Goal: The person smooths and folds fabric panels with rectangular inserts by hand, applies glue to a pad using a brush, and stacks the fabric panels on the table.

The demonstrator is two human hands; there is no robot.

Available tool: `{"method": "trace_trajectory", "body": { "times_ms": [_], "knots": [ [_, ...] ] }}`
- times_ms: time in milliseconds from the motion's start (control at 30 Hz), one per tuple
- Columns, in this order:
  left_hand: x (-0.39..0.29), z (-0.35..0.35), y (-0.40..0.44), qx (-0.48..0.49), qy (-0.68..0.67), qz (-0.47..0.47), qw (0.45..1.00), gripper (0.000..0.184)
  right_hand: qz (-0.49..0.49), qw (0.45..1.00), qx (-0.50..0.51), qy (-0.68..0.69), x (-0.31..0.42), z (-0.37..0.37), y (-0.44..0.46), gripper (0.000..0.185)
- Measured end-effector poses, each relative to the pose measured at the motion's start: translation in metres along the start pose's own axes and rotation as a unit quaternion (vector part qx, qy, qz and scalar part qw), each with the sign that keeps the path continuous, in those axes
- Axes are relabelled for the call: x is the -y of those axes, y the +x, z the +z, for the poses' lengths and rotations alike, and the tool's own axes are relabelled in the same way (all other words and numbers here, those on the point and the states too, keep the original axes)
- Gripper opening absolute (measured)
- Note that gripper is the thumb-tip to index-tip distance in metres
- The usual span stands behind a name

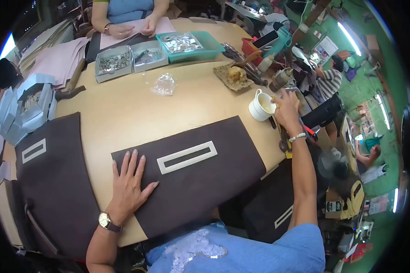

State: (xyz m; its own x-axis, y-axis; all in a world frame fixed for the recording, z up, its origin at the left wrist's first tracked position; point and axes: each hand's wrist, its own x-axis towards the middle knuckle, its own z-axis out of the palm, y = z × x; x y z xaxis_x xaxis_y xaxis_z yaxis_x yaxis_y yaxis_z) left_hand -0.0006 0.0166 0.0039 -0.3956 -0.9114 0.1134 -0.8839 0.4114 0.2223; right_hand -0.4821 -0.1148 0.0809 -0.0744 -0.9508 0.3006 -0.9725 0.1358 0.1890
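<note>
My left hand lies flat with fingers spread on the left edge of a dark brown panel. A cream rectangular frame with a long slot sits on the panel, to the right of that hand. My right hand is at the rim of a white cup with something pale yellow inside. Its fingers are bent together over the cup's right side, and what they hold is hidden. Another dark panel with a similar pale frame lies to the left.
Across the table, a person's hands work behind boxes of metal parts and a teal tray. A clear plastic bag, a yellowish lump, bottles, a hammer and scissors lie around.
</note>
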Motion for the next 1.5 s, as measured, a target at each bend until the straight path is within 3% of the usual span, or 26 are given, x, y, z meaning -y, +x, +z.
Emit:
{"method": "trace_trajectory", "body": {
  "times_ms": [100, 133, 233, 333, 433, 533, 633, 767, 967, 1500],
  "knots": [
    [-0.001, 0.000, 0.000, 0.008, -0.004, -0.003, 1.000, 0.074, -0.028, 0.998, 0.048, -0.037, 0.021, -0.020, -0.024, 0.028],
    [0.000, -0.001, 0.000, 0.009, -0.002, -0.004, 1.000, 0.074, -0.037, 0.999, 0.022, -0.030, 0.023, -0.018, -0.029, 0.025],
    [0.001, 0.001, 0.000, 0.006, 0.005, -0.004, 1.000, 0.073, -0.079, 0.993, 0.082, 0.024, 0.047, -0.027, -0.041, 0.026],
    [0.001, 0.001, 0.000, -0.004, 0.008, -0.002, 1.000, 0.073, -0.189, 0.966, -0.009, 0.173, 0.091, -0.021, -0.068, 0.032],
    [0.001, 0.003, -0.001, -0.007, 0.011, -0.004, 1.000, 0.072, -0.192, 0.913, 0.056, 0.356, 0.137, -0.021, -0.106, 0.043],
    [0.001, 0.002, -0.001, -0.008, 0.009, -0.006, 1.000, 0.072, -0.133, 0.866, 0.131, 0.464, 0.159, -0.004, -0.132, 0.054],
    [0.001, 0.005, -0.001, -0.014, 0.011, -0.003, 1.000, 0.071, -0.135, 0.913, 0.114, 0.367, 0.168, -0.002, -0.142, 0.052],
    [0.002, 0.006, -0.002, -0.017, 0.016, -0.002, 1.000, 0.071, -0.149, 0.976, 0.105, 0.120, 0.181, -0.015, -0.147, 0.055],
    [0.002, 0.007, -0.003, -0.025, 0.016, 0.000, 1.000, 0.072, -0.190, 0.976, 0.048, -0.099, 0.194, -0.020, -0.152, 0.049],
    [0.003, 0.009, -0.003, -0.031, 0.010, -0.002, 0.999, 0.070, -0.248, 0.930, 0.104, -0.249, 0.187, -0.019, -0.135, 0.064]
  ]
}}
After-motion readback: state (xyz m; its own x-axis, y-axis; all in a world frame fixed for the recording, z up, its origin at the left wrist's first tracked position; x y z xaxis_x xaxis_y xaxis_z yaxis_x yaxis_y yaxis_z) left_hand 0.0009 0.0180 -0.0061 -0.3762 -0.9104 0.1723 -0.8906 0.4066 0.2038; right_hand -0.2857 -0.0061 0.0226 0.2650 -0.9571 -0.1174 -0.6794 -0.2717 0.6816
